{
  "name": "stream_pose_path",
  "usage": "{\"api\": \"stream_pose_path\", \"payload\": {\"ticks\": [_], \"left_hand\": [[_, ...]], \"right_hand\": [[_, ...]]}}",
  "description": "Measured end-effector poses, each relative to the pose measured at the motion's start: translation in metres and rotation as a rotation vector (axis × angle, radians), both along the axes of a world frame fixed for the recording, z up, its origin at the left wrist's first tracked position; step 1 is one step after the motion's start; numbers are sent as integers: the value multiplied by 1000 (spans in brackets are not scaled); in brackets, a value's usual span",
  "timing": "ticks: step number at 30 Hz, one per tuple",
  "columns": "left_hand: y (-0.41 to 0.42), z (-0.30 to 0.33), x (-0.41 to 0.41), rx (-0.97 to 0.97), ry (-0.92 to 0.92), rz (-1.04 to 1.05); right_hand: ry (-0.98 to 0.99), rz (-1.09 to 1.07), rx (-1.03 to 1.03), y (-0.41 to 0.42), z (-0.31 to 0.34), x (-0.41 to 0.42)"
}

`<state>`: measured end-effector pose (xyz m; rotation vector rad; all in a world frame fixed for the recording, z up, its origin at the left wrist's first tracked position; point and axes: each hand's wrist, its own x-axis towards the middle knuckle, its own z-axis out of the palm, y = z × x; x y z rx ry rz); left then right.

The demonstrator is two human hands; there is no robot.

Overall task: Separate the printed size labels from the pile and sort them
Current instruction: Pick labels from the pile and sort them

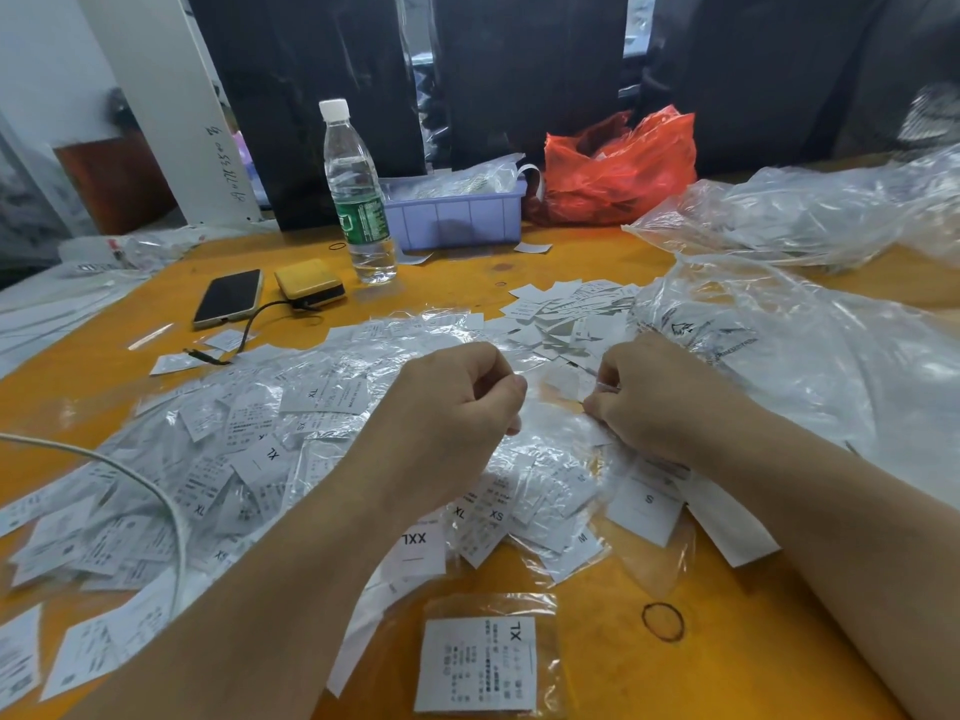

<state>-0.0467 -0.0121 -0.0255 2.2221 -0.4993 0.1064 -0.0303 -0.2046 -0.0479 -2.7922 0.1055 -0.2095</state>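
A wide pile of white size labels in clear sleeves (249,444) covers the orange table (623,605); XL, XS, XXL, S and M prints show. My left hand (452,407) and my right hand (660,392) are over the pile's middle, fingers curled, each pinching an edge of one clear sleeve (558,407) between them. A bagged XL label (478,662) lies alone near the front edge. Loose white labels without sleeves (566,314) lie heaped behind my hands.
A water bottle (358,200), a phone (228,298) and a yellow power bank (309,285) with a cable stand at the back left. Behind are a purple bin (457,215), a red plastic bag (623,163) and large clear bags (805,324). A rubber band (663,622) lies at the front right.
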Motion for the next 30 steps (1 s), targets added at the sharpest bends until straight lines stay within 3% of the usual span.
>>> {"api": "stream_pose_path", "payload": {"ticks": [8, 19, 24, 30], "left_hand": [[2, 0, 1, -35, -26, 26], [3, 2, 1, -76, -76, 24], [1, 3, 0, -70, -83, -11], [-1, 3, -3, -63, -72, -75]], "right_hand": [[-428, 69, 344, -8, 17, -9], [-89, 258, 1146, -2, 28, -18], [78, 445, 1132, 2, 30, -25], [131, 479, 1014, 9, 28, -28]]}}
